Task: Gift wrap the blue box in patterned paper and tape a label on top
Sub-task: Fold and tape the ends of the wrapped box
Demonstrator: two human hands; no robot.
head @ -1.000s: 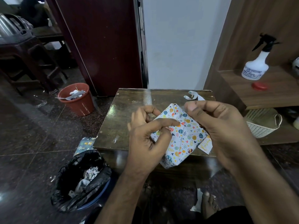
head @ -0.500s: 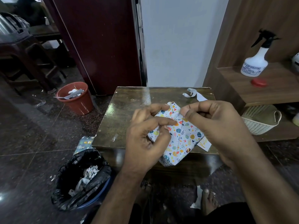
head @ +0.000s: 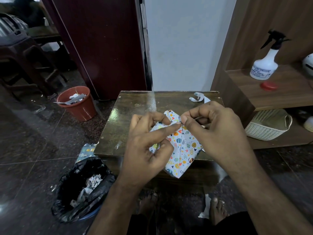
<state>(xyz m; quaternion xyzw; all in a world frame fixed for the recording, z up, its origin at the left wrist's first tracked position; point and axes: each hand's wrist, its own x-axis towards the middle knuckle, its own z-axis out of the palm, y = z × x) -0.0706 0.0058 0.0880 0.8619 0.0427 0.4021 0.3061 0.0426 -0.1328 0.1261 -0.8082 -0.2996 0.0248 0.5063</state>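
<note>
Small dark table (head: 128, 106), wrapped box (head: 182, 150) sits at its near edge, one corner overhanging; bare tabletop to the left and behind, paper scrap (head: 197, 97) at the far right corner. Black-lined bin (head: 81, 187) just below-left of the table, shelf unit (head: 279, 92) close on the right. Left hand (head: 145, 150) and right hand (head: 218, 131) are together over the box, fingers curled, thumb tips meeting and pinching something thin; can't tell what. Box fully covered in white patterned paper, seams visible.
</note>
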